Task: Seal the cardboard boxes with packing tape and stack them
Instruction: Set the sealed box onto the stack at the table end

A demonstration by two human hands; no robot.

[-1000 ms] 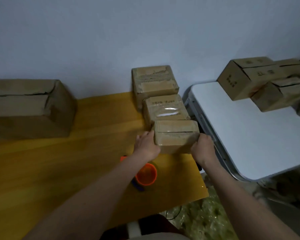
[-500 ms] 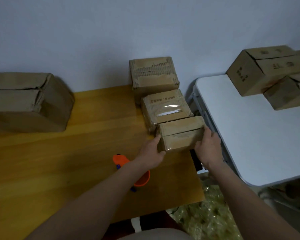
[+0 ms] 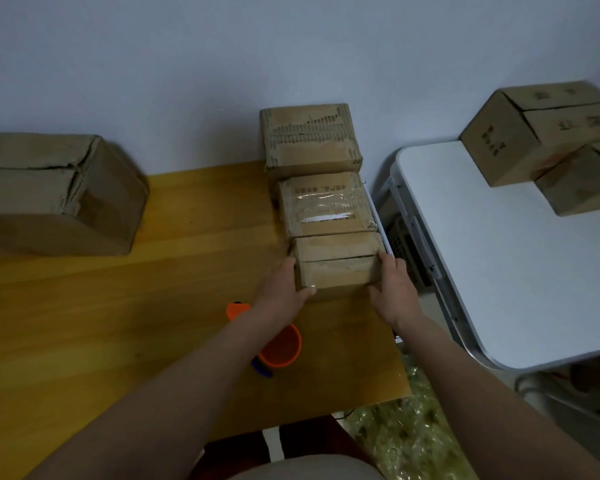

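Note:
A small taped cardboard box (image 3: pixel 336 263) sits at the right side of the wooden table (image 3: pixel 118 323). My left hand (image 3: pixel 283 292) grips its left side and my right hand (image 3: pixel 392 289) grips its right side. Directly behind it, touching, is a second box (image 3: pixel 324 202) with shiny clear tape on top. A third box (image 3: pixel 309 140) with torn, ridged cardboard stands behind that, against the wall. An orange tape dispenser (image 3: pixel 278 344) lies on the table, partly hidden under my left forearm.
A large cardboard box (image 3: pixel 56 192) stands at the table's left rear. To the right is a white folding table (image 3: pixel 499 258) with stacked cardboard boxes (image 3: pixel 548 133) at its far corner. A gap and floor clutter lie between the tables.
The small box between my hands has turned square and moved back against the taped box behind it. Both hands keep their hold on its sides.

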